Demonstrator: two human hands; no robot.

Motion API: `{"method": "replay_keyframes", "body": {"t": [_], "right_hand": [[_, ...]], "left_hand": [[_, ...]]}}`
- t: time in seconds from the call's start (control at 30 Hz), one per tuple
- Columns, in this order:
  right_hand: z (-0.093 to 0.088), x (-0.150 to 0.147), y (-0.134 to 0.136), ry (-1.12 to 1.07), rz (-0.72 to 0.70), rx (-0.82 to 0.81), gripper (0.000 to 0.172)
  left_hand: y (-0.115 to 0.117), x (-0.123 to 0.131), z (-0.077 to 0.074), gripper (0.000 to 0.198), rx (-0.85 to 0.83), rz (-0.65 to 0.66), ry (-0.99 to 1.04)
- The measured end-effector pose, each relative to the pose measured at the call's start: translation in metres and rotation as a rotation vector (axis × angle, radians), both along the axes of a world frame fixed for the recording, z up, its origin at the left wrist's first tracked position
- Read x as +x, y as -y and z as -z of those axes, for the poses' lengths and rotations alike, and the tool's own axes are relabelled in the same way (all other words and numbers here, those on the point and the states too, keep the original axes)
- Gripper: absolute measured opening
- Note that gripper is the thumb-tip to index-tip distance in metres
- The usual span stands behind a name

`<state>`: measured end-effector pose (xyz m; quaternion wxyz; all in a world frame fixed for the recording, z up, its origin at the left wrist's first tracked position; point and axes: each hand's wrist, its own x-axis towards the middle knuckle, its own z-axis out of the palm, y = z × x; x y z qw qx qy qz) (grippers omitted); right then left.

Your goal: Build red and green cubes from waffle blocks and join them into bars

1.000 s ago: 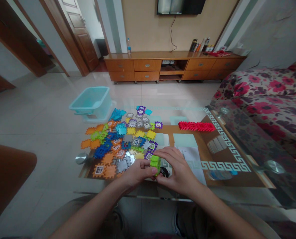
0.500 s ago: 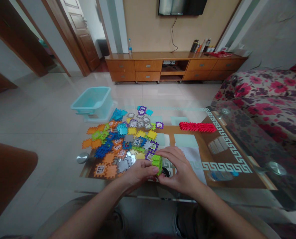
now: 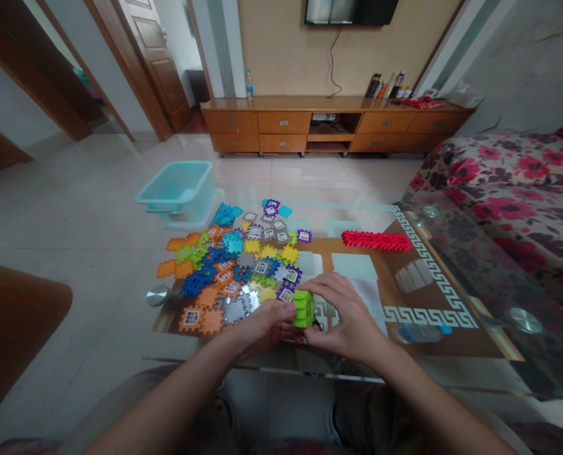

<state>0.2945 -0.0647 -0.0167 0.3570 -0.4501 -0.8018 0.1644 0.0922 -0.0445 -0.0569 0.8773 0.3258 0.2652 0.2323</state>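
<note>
A small lime-green block of toothed plastic building tiles [image 3: 302,308] is held between my two hands above the near edge of the glass table. My left hand [image 3: 272,323] grips its left side, with the thumb on the face toward me. Around the right side curls my right hand [image 3: 345,314], fingers at the top and thumb near the bottom. Just left of the hands spreads a heap of loose toothed tiles, among them an orange tile [image 3: 210,320], a grey tile [image 3: 236,309] and a purple window tile [image 3: 285,292].
A long red row of joined tiles [image 3: 376,241] lies on the table's right side. Beyond the heap at the left stands a light-blue plastic tub [image 3: 177,189]. Sheets of paper [image 3: 354,266] and a plastic bottle [image 3: 418,332] show through or on the glass. A flowered sofa [image 3: 503,196] is at right.
The green block has turned in my hands, so more of its ridged side shows. My left fingers have shifted a little on it. The view has tilted slightly; the other tiles lie as before.
</note>
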Motion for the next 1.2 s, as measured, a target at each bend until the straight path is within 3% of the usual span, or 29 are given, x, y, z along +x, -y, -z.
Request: {"method": "replay_keyframes", "body": {"t": [0.17, 0.27, 0.43, 0.6, 0.73, 0.93, 1.2], "right_hand": [[-0.006, 0.013, -0.01, 0.084, 0.007, -0.003, 0.053], [-0.007, 0.036, -0.021, 0.171, 0.051, -0.016, 0.049], [0.002, 0.117, -0.045, 0.477, 0.137, -0.081, 0.05], [0.018, 0.214, -0.067, 0.754, 0.206, -0.303, 0.047], [0.029, 0.26, -0.08, 0.842, 0.222, -0.398, 0.043], [0.036, 0.288, -0.092, 0.863, 0.178, -0.446, 0.051], [0.042, 0.294, -0.102, 0.912, 0.147, -0.474, 0.053]], "left_hand": [[-0.005, 0.003, 0.003, 0.061, -0.057, -0.017, -0.076], [-0.008, 0.004, 0.003, 0.068, -0.105, -0.011, -0.136], [-0.01, 0.003, 0.002, 0.074, -0.116, -0.003, -0.149], [-0.009, 0.005, 0.004, 0.077, -0.145, 0.01, -0.141], [-0.011, 0.009, 0.007, 0.078, -0.159, 0.005, -0.163], [-0.013, 0.011, 0.01, 0.076, -0.179, 0.006, -0.172], [-0.011, 0.011, 0.016, 0.075, -0.185, 0.033, -0.146]]}}
